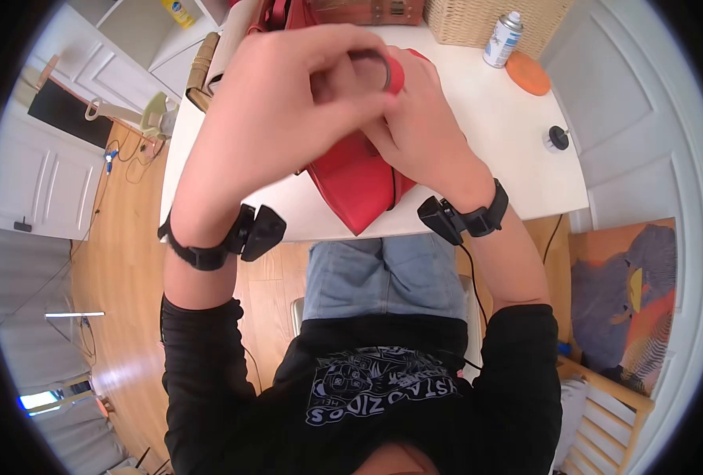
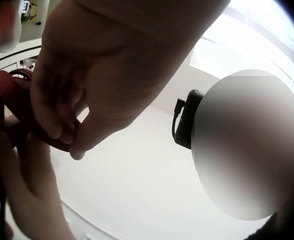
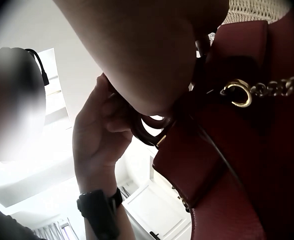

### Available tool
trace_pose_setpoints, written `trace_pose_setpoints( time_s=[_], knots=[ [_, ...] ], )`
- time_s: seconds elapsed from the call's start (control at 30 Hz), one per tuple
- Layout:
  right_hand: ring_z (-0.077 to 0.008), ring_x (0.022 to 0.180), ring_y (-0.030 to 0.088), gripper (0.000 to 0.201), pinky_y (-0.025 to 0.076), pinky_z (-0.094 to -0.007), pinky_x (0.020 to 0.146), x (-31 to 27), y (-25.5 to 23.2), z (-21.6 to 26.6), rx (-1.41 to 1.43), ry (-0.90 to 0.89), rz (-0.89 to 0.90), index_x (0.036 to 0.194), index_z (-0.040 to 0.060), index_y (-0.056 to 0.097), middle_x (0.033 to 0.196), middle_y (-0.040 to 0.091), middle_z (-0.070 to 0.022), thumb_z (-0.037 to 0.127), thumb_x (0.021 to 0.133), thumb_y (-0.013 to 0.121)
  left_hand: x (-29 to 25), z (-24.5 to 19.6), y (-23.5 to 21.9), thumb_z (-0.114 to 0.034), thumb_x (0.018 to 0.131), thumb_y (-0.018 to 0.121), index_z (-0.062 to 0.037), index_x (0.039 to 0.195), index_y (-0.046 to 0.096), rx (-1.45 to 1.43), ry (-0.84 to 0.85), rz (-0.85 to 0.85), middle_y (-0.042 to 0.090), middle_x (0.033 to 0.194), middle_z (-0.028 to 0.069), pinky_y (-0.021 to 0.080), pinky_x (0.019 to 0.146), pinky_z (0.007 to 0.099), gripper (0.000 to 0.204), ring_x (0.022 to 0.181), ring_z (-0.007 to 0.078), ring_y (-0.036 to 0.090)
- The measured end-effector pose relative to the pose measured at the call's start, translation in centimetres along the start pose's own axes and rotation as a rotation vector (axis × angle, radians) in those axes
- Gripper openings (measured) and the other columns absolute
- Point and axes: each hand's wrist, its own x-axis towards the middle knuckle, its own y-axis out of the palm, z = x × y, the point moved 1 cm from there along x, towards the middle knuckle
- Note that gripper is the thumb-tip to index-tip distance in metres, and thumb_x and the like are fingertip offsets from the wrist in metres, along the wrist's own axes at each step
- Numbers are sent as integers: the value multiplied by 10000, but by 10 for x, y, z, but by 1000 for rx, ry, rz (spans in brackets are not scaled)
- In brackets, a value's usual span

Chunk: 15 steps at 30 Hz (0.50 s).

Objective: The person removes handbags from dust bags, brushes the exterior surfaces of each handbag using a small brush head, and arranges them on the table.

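Note:
A red leather handbag (image 1: 355, 186) rests on the white table, partly covered by both hands. My left hand (image 1: 276, 111) pinches a red strap (image 1: 396, 75) between thumb and fingers; in the left wrist view the strap (image 2: 22, 100) runs into those fingertips. Close against the bag, my right hand (image 1: 430, 119) overlaps the strap behind the left fingers. Its fingertips are hidden, so I cannot tell what they grip. In the right wrist view the strap curves in a loop beside the left hand (image 3: 104, 130), and a gold ring (image 3: 238, 94) with a chain (image 3: 282, 87) hangs on the bag.
A woven basket (image 1: 486, 24), a spray can (image 1: 503, 39) and an orange disc (image 1: 529, 74) stand at the back right. Nearer the right edge is a small black-topped item (image 1: 557, 138). Books (image 1: 202, 71) stand at the back left.

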Motion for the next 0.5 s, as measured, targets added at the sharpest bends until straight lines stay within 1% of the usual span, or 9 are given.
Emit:
trace_pose_setpoints(
  time_s=[0.07,0.1,0.13,0.2,0.23,0.27,0.33,0.43,0.5],
  knots=[
    [-357,1121,602,584,426,-493,1016,-1,2,3,30,31,18,1392,16,597,1282,607,-141,141,860,800,10,-1,1,-108,812,901,-35,1174,791,290,163,-113,534,681,36,488,595,306,386,568,95,515],
    [-359,1120,601,620,431,-491,1026,-1,1,5,112,117,-19,1425,13,578,1284,608,-146,136,859,799,12,-5,5,-195,749,903,-130,1045,826,383,39,-102,712,790,117,580,765,391,313,784,311,722],
    [-362,1118,600,657,435,-489,1035,-2,0,5,194,204,-54,1458,11,559,1286,609,-150,131,859,799,10,-3,4,-195,749,903,-130,1045,826,389,37,-109,712,790,117,580,765,391,313,784,311,722],
    [-360,1135,602,681,437,-491,1060,-7,-1,6,304,253,-84,1479,7,542,1303,610,-158,130,860,799,5,0,6,-157,729,935,-123,1133,832,601,364,-152,565,863,60,526,741,361,418,851,210,566],
    [-359,1151,603,706,438,-492,1086,-10,-2,4,411,310,-115,1500,3,525,1320,611,-166,129,861,799,-1,-5,9,-145,719,927,-171,1187,832,614,320,-158,604,980,62,553,828,366,479,1020,249,566],
    [-359,1151,603,706,438,-492,1086,-12,-6,3,409,318,-122,1500,3,525,1320,611,-166,129,861,799,-2,-1,14,-145,719,927,-171,1187,832,612,325,-148,604,980,62,553,828,366,479,1020,249,566],
    [-362,1230,592,699,438,-489,1135,-11,-18,-3,551,275,-25,1510,8,515,1365,606,-178,123,882,799,-5,15,23,-99,755,904,-193,1245,819,388,230,-179,653,1057,74,579,864,371,506,994,278,629],
    [-368,1281,587,643,465,-452,1128,-7,-26,-16,638,195,2,1486,9,538,1397,599,-177,100,903,793,-7,19,24,-95,805,859,-225,1289,765,325,195,-118,692,1036,142,590,877,427,510,972,335,715],
    [-351,1256,608,600,495,-426,1090,-5,-26,-21,566,167,-3,1455,13,564,1378,611,-167,85,905,793,-6,20,26,-72,817,842,-201,1295,752,282,191,-150,702,1013,143,596,848,421,503,927,334,727]
  ],
)
